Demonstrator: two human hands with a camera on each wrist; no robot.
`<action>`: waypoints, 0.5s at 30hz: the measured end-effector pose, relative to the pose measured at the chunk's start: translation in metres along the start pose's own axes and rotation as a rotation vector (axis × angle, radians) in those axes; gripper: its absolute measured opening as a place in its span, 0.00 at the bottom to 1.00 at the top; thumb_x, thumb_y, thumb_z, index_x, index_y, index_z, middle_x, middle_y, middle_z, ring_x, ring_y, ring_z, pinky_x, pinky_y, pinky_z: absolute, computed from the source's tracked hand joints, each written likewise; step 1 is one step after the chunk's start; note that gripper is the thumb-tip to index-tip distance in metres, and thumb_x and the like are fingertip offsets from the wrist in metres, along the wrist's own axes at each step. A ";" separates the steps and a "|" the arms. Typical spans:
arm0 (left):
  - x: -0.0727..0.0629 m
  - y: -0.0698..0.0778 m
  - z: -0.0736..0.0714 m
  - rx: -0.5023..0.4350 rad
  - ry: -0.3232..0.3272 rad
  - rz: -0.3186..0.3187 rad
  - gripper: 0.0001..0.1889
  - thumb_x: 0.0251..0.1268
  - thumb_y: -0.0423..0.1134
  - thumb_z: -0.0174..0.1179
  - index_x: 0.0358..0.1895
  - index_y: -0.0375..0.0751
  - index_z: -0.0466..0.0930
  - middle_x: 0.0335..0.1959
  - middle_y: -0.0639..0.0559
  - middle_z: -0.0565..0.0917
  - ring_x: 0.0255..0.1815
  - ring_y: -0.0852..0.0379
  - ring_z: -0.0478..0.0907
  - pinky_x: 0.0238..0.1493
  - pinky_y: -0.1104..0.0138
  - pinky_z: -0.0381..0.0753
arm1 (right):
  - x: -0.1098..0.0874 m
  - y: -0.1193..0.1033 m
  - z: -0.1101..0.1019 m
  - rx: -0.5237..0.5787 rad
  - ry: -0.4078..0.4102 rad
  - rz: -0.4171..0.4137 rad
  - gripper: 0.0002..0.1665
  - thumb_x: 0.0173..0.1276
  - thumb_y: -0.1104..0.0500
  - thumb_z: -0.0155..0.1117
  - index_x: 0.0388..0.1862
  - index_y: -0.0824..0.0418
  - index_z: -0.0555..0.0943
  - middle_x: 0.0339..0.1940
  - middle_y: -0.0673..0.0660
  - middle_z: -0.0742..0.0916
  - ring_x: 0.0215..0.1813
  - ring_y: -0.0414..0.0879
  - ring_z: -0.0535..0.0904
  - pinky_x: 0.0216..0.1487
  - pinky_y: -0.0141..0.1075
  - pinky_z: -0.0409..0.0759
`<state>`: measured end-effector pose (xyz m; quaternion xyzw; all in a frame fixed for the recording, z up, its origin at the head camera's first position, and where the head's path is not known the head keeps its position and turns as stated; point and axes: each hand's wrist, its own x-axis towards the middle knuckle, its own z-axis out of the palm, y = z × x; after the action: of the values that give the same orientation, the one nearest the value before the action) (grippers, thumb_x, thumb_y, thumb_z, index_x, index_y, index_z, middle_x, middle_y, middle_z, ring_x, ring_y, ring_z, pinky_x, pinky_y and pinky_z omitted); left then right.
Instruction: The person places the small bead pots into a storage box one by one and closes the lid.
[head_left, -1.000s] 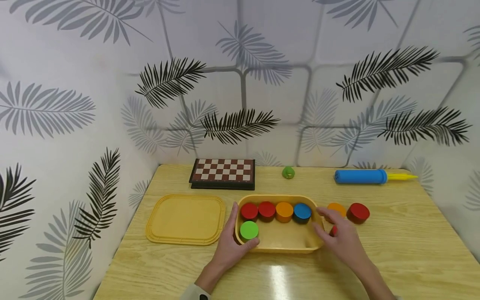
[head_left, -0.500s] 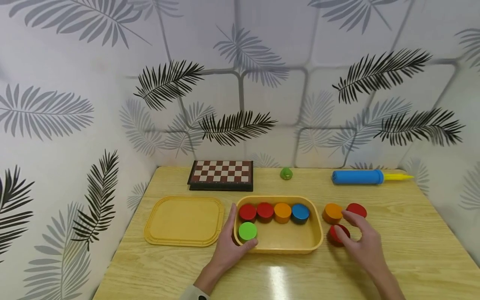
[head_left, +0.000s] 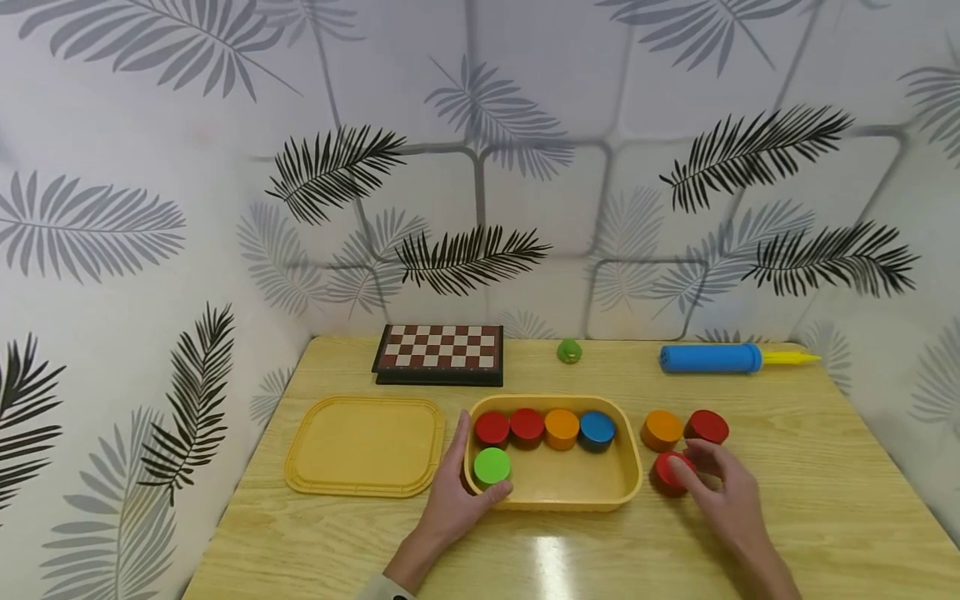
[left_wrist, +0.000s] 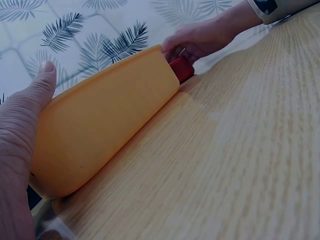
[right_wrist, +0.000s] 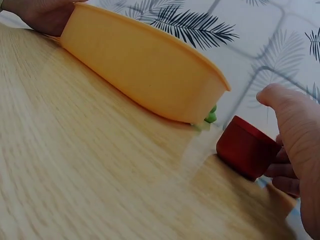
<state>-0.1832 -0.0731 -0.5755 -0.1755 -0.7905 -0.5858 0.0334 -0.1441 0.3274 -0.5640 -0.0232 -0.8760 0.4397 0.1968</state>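
Observation:
My left hand [head_left: 450, 496] holds the left end of a yellow plastic box [head_left: 570, 505], its fingers along the end wall and its thumb over the near rim. Inside, two red round blocks [head_left: 492, 428], an orange block [head_left: 562, 429] and a blue block [head_left: 597, 430] line the far wall; a green block [head_left: 492, 467] sits near the thumb. Right of the box my right hand [head_left: 723, 496] is spread around a red block [head_left: 663, 478] on the table. In the right wrist view its thumb [right_wrist: 280, 97] stays above this block, with fingertips at the far side.
Just beyond the right hand stand another orange block [head_left: 662, 430] and a darker red one [head_left: 707, 426]. A flat yellow lid [head_left: 363, 446] lies left of the box. Along the wall are a chessboard case [head_left: 440, 354], a small green figure [head_left: 569, 351] and a blue pump [head_left: 711, 358].
My right hand has left the box's right end and moved right, down around the red block. The left hand keeps its place on the box. The whole head view has shifted slightly.

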 end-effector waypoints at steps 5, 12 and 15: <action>-0.001 0.002 -0.001 0.002 -0.004 -0.006 0.62 0.57 0.52 0.79 0.86 0.64 0.40 0.87 0.47 0.48 0.86 0.52 0.45 0.82 0.45 0.48 | -0.002 0.005 0.001 -0.047 -0.049 -0.019 0.20 0.76 0.52 0.69 0.59 0.64 0.84 0.56 0.62 0.87 0.53 0.24 0.73 0.54 0.12 0.66; -0.001 0.003 -0.002 0.001 0.000 -0.007 0.62 0.57 0.54 0.79 0.86 0.65 0.40 0.87 0.48 0.48 0.86 0.51 0.45 0.82 0.45 0.48 | -0.001 0.007 -0.003 -0.094 -0.132 -0.014 0.28 0.70 0.48 0.75 0.64 0.60 0.83 0.59 0.60 0.86 0.53 0.30 0.72 0.52 0.17 0.68; -0.001 0.002 -0.001 0.002 -0.003 -0.002 0.62 0.57 0.54 0.79 0.86 0.65 0.40 0.87 0.48 0.48 0.86 0.51 0.45 0.82 0.45 0.48 | -0.002 0.010 -0.005 -0.110 -0.143 -0.030 0.32 0.65 0.47 0.80 0.64 0.60 0.83 0.58 0.59 0.87 0.52 0.28 0.72 0.52 0.16 0.68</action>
<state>-0.1820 -0.0742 -0.5734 -0.1755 -0.7914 -0.5848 0.0320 -0.1422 0.3368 -0.5696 0.0105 -0.9110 0.3882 0.1386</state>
